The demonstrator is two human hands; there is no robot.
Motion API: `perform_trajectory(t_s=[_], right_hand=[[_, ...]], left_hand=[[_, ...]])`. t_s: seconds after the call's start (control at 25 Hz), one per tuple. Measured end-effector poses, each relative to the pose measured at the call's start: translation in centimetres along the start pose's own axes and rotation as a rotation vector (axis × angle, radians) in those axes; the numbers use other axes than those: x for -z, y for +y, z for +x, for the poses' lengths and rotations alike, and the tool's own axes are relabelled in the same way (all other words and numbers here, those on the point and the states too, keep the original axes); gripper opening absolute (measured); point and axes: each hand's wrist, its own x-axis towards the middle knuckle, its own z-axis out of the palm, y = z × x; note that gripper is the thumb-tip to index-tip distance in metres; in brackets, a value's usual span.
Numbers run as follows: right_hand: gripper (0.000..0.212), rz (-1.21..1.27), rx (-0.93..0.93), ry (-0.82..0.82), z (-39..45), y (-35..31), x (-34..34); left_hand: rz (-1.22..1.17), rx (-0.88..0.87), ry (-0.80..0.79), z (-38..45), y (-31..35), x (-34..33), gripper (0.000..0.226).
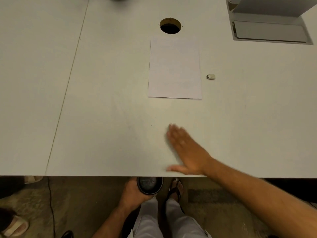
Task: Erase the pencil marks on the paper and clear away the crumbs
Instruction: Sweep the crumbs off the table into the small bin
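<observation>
Head view. A pale grey-white table (106, 117) fills most of the frame; a seam runs diagonally down its left side, and its near edge crosses the lower part of the frame. A round cable hole (170, 25) sits at upper centre. A recessed grey hatch with raised lid (269, 23) occupies the upper right corner.

The paper (175, 68) lies flat at centre, just below the hole; any pencil marks on it are too faint to make out. The eraser (211, 76) rests on the table just right of the paper, apart from it.

The right hand (186, 151) lies flat and unclenched on the table near the front edge, fingers blurred, grasping nothing. The left hand (135, 194), below the table edge at lower centre, grips a dark round container (149, 185) with its opening upward.

Below the edge: a brownish floor, a thin black cable (51, 203) at lower left, light trousers and a sandalled foot (175, 188)
</observation>
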Motion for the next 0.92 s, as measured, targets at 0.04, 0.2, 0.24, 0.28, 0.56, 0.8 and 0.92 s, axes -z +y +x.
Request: perform_trajectory(t_s=[0.04, 0.2, 0.24, 0.28, 0.56, 0.8, 0.92], right_hand=[[0.111, -0.024, -0.116, -0.011, 0.6, 0.9, 0.3], [0.119, -0.019, 0.039, -0.133, -0.1, -1.4, -1.1], [0.118, 0.017, 0.168, -0.158, -1.2, -3.0, -1.7], [0.116, 0.044, 0.287, -0.180, -2.3, -4.5, -2.2], [0.108, 0.077, 0.101, 0.074, 3.2, 1.1, -0.2], [0.115, -0.055, -0.164, -0.015, 8.2, 5.6, 0.6], [0.116, -0.113, 0.091, -0.124, 6.7, 2.7, 0.3]], left_hand=[[-0.004, -0.012, -0.013, -0.2, 0.4, -0.2, 0.096], [-0.009, -0.023, -0.036, -0.5, 1.9, -0.8, 0.081], [-0.014, -0.006, -0.048, -0.5, 2.0, -0.9, 0.071], [-0.011, 0.005, -0.073, -0.5, 2.1, -1.0, 0.058], [-0.044, 0.007, -0.056, -0.2, 2.1, -1.1, 0.076], [-0.036, 0.015, -0.097, -0.1, 2.4, -1.2, 0.094], [-0.032, 0.011, -0.089, -0.1, 2.2, -1.3, 0.089]])
